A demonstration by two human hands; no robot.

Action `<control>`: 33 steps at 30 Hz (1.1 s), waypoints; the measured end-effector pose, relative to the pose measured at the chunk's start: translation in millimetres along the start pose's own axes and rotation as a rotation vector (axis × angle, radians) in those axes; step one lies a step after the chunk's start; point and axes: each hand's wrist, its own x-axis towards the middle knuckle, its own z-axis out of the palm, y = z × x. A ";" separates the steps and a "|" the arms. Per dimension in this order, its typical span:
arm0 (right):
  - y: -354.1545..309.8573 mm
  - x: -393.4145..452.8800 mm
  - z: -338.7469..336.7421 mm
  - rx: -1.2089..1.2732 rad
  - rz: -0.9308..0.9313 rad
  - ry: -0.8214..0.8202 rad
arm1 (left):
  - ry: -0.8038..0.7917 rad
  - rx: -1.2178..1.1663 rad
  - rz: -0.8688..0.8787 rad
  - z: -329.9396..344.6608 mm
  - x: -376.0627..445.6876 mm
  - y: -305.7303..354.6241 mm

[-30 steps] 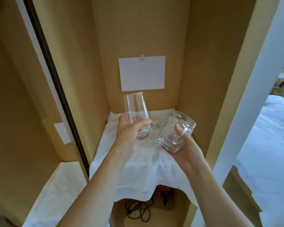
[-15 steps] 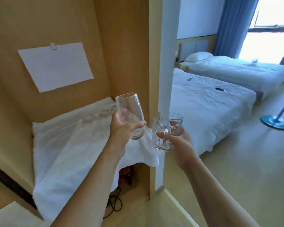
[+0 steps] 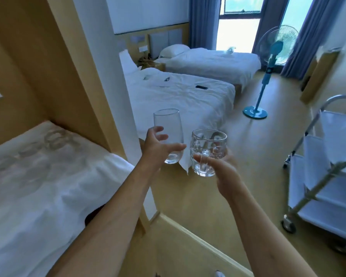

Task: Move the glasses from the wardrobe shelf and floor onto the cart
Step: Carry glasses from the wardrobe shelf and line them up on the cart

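**glassfan22:** So how do these two handle? The left hand (image 3: 158, 148) has the tall glass (image 3: 169, 134), smooth and thin-walled by the look of it. I'd guess light but slippery, and it'd chip if it knocks anything.

**cartguy:** Yeah, and the grip there is low on the body. The thumb crosses the front near the base and the fingers (image 3: 158, 129) curl round the far side, closed on it, not spread. It's upright, rim clear above the hand.

**glassfan22:** The mug (image 3: 208, 150) in the right hand (image 3: 220, 172)?

**cartguy:** Thicker, dimpled glass, probably heavier and less slick. The hand is closed on it from below and behind, around the handle side. Can't tell exactly which fingers go through the handle, it's blurry.

**glassfan22:** They're really close together.

**cartguy:** Just beside each other, maybe touching, can't tell. That's my worry, glass clinking on glass. Both are in the air above the floor, with the cart (image 3: 328, 176) well apart on the right.
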 end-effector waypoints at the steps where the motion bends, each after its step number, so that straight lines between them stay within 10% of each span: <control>1: -1.3 5.6 -13.6 -0.008 -0.002 0.016 | -0.020 0.000 -0.014 14.4 6.4 -1.8; 17: -21.7 99.9 -220.7 0.023 0.012 0.263 | -0.254 0.029 -0.082 267.2 100.0 -33.9; 33: -15.3 199.4 -288.1 -0.039 0.012 0.390 | -0.331 0.101 0.068 361.0 207.8 -49.9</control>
